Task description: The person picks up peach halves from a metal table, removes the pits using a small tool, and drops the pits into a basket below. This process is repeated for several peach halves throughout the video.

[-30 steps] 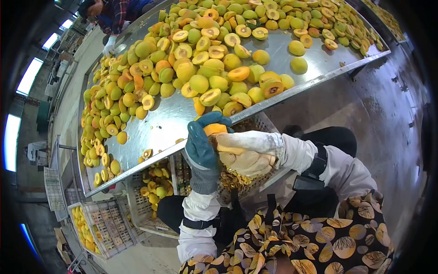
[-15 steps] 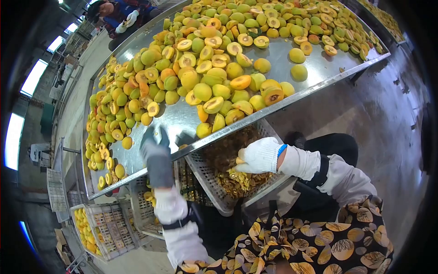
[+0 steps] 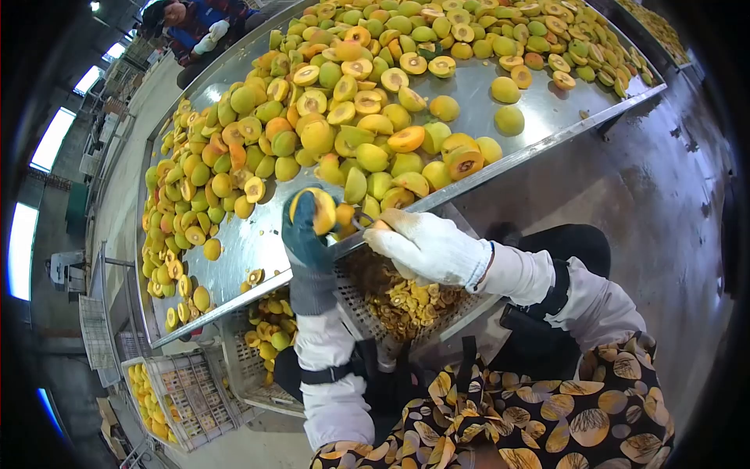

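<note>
My left hand (image 3: 307,238), in a dark green and grey glove, is closed round a halved yellow peach (image 3: 323,211), cut face turned right. It is over the near edge of the metal table (image 3: 547,152). My right hand (image 3: 422,246), in a white glove, grips a small pitting tool (image 3: 361,220); its curved metal end shows just right of the peach half, and the fingers hide most of its handle. Below both hands sits a plastic crate (image 3: 469,309) of brownish pits and flesh scraps (image 3: 414,305). Many peaches (image 3: 312,137), whole and halved, are heaped on the table.
A crate (image 3: 242,359) with yellow peach pieces stands below the table at left, beside a tilted crate (image 3: 187,399) of yellow fruit. The table's raised metal rim (image 3: 508,173) runs before me. Another person (image 3: 205,31) in gloves sits at the far left side.
My left hand has moved right from the tabletop and now holds a peach half. My right hand has risen from over the scraps crate and moved left towards it.
</note>
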Demonstrator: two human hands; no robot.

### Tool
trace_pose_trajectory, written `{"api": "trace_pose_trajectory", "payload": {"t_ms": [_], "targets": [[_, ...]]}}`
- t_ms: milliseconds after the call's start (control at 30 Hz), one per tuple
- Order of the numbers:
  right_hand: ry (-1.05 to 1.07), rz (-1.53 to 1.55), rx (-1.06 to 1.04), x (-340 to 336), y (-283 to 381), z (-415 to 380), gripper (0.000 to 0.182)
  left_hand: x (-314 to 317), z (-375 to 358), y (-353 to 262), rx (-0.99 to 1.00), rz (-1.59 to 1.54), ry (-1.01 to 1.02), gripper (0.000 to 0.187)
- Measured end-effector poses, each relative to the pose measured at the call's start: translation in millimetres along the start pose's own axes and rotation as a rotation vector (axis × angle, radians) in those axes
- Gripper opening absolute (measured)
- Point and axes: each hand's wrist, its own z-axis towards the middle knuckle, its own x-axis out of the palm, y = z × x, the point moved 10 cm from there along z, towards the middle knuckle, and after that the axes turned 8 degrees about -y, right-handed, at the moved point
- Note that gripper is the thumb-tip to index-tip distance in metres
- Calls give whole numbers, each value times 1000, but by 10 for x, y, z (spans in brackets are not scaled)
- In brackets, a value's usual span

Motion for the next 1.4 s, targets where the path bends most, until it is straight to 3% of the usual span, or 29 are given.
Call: {"api": "trace_pose_trajectory", "payload": {"t_ms": [33, 67, 200, 300, 367, 400, 467, 567, 767, 867, 967, 1033, 1100, 1133, 1167, 1200, 1300, 1400], "targets": [[-86, -97, -100, 5, 17, 17, 44, 172, -162, 28, -66, -208, 85, 36], [-172, -194, -199, 32, 49, 13, 44, 212, -248, 34, 131, -100, 36, 37], [-297, -375, -375, 87, 94, -10, 49, 212, -425, 89, -23, -550, 77, 40], [-341, -419, -428, 128, 143, -7, 51, 43, -439, 19, 222, -99, -7, 40], [-340, -475, -436, 126, 221, -53, 50, 109, -529, -24, 173, -141, -30, 45], [-332, -494, -431, 130, 243, -60, 50, 187, -615, -156, 246, 85, -82, 47], [-320, -534, -426, 130, 276, -54, 50, 141, -596, -6, 123, -41, -153, 55], [-308, -544, -400, 128, 248, -39, 49, 190, -665, -192, 260, 264, -162, 58], [-261, -416, -408, 177, 231, -56, 45, 231, -734, -116, 107, -70, -224, 64], [-26, -374, -190, 271, 116, -56, 53, 157, -736, 8, -30, -22, -200, 64], [42, -198, -153, 350, -36, -6, 50, 236, -712, -59, 0, 12, -97, 62], [28, -130, -132, 375, -117, 10, 52, 372, -860, -503, 409, 425, -171, 59], [34, -69, -92, 404, -220, 22, 56, 520, -1005, -630, 629, 638, -242, 56], [53, -35, -63, 453, -283, 18, 58, 479, -1038, -532, 640, 654, -281, 54], [71, 1, -33, 472, -263, 16, 61, 381, -958, -348, 451, 420, -262, 52], [259, 244, 261, 536, -305, -125, 62, 290, -908, -158, 272, 177, -281, 51], [407, 669, 393, 693, -404, -199, 59, 305, -895, 12, 59, -51, -213, 51], [391, 480, 347, 585, -367, -204, 59, 433, -942, -314, 298, 338, -208, 51]]}}
